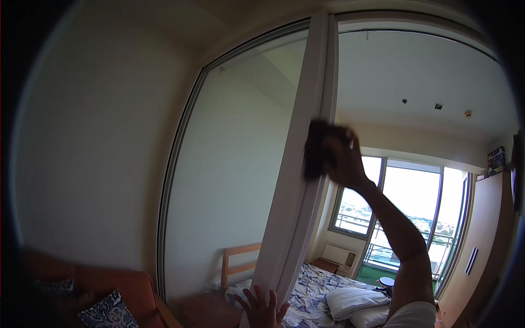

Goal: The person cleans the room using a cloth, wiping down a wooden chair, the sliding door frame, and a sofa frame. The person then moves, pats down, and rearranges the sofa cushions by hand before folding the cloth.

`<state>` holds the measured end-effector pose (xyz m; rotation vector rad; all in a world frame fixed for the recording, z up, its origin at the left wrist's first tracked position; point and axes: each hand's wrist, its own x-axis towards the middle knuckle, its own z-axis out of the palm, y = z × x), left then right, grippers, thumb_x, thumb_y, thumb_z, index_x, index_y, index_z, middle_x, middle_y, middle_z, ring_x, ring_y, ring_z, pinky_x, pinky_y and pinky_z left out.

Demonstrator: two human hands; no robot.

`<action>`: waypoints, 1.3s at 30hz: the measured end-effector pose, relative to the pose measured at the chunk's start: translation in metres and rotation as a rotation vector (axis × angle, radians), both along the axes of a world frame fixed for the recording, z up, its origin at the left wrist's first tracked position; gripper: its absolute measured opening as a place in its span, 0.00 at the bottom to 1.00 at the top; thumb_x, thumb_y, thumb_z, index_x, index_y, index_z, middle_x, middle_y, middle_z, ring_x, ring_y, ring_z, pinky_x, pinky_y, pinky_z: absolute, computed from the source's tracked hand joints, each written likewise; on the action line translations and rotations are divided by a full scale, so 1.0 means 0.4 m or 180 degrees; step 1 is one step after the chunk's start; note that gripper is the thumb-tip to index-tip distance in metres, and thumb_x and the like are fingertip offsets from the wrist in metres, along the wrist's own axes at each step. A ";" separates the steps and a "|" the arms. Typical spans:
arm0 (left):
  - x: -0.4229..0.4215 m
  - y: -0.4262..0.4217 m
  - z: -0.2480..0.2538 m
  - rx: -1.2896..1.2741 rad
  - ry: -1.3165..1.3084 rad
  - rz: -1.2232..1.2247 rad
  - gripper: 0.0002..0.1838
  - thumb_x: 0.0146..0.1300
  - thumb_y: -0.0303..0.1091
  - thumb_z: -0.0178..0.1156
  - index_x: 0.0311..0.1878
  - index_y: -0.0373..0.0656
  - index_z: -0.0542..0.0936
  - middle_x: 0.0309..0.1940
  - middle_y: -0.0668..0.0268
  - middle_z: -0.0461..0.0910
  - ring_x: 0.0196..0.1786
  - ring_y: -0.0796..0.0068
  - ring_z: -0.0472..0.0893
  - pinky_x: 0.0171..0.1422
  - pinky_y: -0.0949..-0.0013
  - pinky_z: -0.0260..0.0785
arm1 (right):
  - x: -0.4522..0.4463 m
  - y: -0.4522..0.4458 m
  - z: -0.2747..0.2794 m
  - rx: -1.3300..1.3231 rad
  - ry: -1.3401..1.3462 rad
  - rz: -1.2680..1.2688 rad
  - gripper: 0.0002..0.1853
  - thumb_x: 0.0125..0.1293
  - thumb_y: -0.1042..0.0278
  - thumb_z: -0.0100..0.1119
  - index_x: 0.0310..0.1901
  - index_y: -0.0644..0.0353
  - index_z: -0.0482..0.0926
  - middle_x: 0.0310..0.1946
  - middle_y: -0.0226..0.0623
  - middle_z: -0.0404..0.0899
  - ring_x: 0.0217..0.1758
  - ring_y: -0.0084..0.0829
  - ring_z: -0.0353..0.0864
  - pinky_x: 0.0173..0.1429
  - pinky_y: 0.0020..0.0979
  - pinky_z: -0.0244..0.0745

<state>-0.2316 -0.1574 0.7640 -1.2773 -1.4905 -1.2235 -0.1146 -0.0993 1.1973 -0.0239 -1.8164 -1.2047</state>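
"Where do we have the dark pad (314, 152)?"

"In our right hand (345, 158). It sits on the hand's left side, and our fingers curl round it, though blur keeps us from telling how each one grips."

"And against the white post (290, 208)?"

"We hold it at the post's right edge, in the upper half; whether it touches, we can't tell."

"Our left hand (262, 309)?"

"Well below the pad, fingers spread, in front of the post's lower part."

"What do we see on either side?"

"The glass panel (229, 153) adjoins the post's left edge; beyond the right edge, we see the bed (317, 287) with its patterned sheet."
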 end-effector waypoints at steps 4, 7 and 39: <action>-0.004 0.002 -0.013 -0.0243 0.0169 0.0220 0.39 0.65 0.57 0.53 0.70 0.43 0.54 0.69 0.33 0.48 0.68 0.20 0.48 0.65 0.19 0.39 | -0.064 0.035 0.403 0.0447 0.0884 0.0073 0.26 0.61 0.61 0.54 0.61 0.52 0.60 0.52 0.44 0.75 0.60 0.41 0.74 0.71 0.52 0.47; -0.003 0.022 -0.031 -0.0303 0.0185 0.0199 0.38 0.65 0.56 0.53 0.69 0.41 0.56 0.69 0.32 0.48 0.66 0.20 0.51 0.64 0.19 0.40 | -0.091 0.002 0.663 -0.0279 0.0769 0.0497 0.29 0.61 0.60 0.53 0.62 0.53 0.58 0.54 0.50 0.75 0.60 0.50 0.74 0.61 0.47 0.69; 0.041 -0.185 -0.050 -0.0240 -0.0665 -0.0680 0.41 0.65 0.37 0.57 0.74 0.36 0.46 0.73 0.37 0.39 0.74 0.30 0.37 0.73 0.33 0.35 | -0.022 -0.012 -0.852 -0.2313 0.0398 0.1209 0.44 0.47 0.64 0.68 0.66 0.70 0.59 0.63 0.67 0.54 0.68 0.68 0.51 0.68 0.66 0.44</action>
